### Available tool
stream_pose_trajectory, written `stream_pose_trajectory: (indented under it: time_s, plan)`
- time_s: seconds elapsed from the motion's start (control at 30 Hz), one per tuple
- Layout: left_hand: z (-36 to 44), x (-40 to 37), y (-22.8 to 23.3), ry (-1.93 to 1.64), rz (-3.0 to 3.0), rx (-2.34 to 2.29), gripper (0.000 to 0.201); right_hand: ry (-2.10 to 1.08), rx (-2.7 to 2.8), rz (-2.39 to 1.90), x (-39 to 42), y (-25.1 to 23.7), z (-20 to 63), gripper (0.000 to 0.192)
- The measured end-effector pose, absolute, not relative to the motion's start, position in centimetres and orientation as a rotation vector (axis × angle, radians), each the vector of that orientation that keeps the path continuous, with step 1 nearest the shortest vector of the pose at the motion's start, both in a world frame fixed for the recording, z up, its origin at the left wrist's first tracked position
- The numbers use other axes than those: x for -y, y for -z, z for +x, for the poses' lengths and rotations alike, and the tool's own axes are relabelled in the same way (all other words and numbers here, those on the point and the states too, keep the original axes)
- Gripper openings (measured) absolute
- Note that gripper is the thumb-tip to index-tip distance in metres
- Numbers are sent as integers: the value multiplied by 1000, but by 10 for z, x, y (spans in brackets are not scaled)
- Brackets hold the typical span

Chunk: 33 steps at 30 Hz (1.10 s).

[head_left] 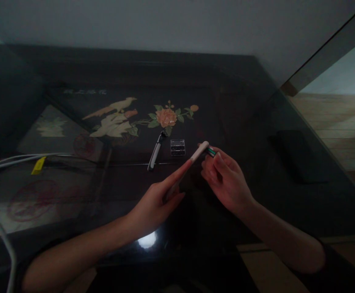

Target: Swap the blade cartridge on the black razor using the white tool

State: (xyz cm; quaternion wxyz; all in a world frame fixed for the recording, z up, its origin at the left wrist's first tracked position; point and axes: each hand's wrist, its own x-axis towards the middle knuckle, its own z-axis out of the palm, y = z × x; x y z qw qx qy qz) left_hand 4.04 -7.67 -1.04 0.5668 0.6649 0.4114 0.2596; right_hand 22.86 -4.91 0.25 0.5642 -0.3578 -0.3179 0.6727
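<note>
My left hand (162,199) is closed round a slim white razor handle (199,150), which points up and to the right. Between the thumb and fingers of my right hand (224,175) is a small dark razor cartridge (211,151) with a green strip. The cartridge lies against or very near the tip of the handle; I cannot tell whether they are joined. Just beyond my hands, a black-and-silver razor (156,154) lies on the table, its head pointing away. Beside it sits a small clear plastic cartridge case (178,147) with dark pieces inside.
The dark glass-topped table (128,75) shows a bird-and-flower picture. White cables (21,158) with a yellow tag (39,165) cross its left side. A flat dark object (299,156) lies at the right. A pale wall (141,24) stands behind.
</note>
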Motion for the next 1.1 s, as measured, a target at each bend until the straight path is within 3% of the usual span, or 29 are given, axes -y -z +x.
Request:
stream_pose_trajectory:
  time_s: [0.27,0.53,1.1]
  plan:
    - [40,79,10,-583,1573,-878,69,-1578,717,-901,50,-2,228,33]
    - [41,71,11,-662,1587,-976,68,-1583,796,-821,50,-2,229,25]
    - [42,79,10,-591,1580,-856,71,-1562,743,-920,50,-2,228,31]
